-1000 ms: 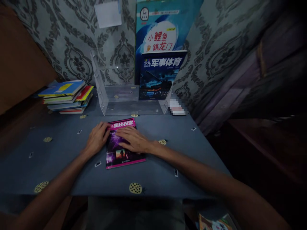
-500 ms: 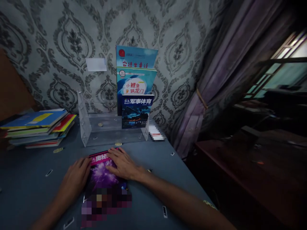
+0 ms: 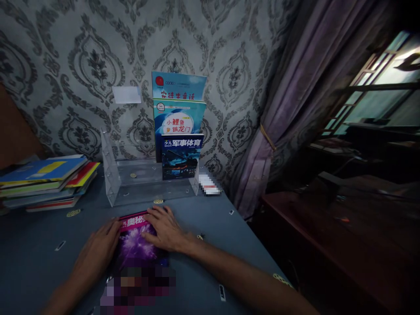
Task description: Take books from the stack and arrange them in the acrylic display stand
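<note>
A purple and black book [image 3: 138, 243] with a pink title band lies on the blue-grey tabletop, its lower part pixelated. Along its upper left edge rests my left hand [image 3: 100, 245], fingers stretched out and touching the cover's margin. My right hand [image 3: 164, 229] lies flat over the upper right corner, fingers spread and thumb on the cover. Beyond them stands a clear acrylic rack [image 3: 110, 175] with stepped tiers. At its right side, three books stand upright one behind another: a dark military book [image 3: 180, 159] in front, a teal book [image 3: 179, 118], and a blue book [image 3: 180, 83] at the back.
To the left is a stack of books [image 3: 46, 179]. A pixelated white item [image 3: 209, 184] lies just right of the rack. The table [image 3: 203, 214] ends in a slanting right edge, beside a tied purple curtain [image 3: 259, 162]. Patterned wallpaper [image 3: 226, 43] covers the wall behind.
The view has shifted slightly, so the rack and books sit further left and lower in the picture. Both hands stay on the purple book, which has hardly moved on the table.
</note>
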`<control>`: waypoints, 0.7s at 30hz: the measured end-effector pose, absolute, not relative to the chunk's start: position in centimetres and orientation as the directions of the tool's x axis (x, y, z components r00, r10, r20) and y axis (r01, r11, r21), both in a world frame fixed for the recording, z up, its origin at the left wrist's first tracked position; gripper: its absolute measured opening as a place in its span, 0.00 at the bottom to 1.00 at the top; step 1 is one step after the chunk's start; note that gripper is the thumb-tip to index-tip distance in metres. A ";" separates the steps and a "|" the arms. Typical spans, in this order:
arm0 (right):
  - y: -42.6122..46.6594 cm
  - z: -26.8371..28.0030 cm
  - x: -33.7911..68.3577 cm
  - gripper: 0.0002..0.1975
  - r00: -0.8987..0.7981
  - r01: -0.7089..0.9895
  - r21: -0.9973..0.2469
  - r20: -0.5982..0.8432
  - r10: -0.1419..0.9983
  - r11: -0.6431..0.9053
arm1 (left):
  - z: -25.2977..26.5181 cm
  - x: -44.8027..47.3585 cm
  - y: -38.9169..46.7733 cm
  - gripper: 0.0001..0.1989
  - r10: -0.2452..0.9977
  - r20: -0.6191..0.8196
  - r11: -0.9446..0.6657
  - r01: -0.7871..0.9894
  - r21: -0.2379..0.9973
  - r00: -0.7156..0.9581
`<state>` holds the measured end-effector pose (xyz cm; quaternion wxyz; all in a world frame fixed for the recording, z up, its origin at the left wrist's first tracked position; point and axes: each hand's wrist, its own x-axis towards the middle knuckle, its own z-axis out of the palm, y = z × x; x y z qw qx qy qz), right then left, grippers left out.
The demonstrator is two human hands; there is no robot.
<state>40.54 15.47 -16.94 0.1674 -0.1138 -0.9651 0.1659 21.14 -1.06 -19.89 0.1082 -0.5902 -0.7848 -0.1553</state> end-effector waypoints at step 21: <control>18.2 -19.3 42.7 0.16 -0.888 -0.070 -0.519 0.422 0.184 0.852 | -15.2 26.2 -1.6 0.40 0.980 0.038 -0.198 0.953 0.231 0.195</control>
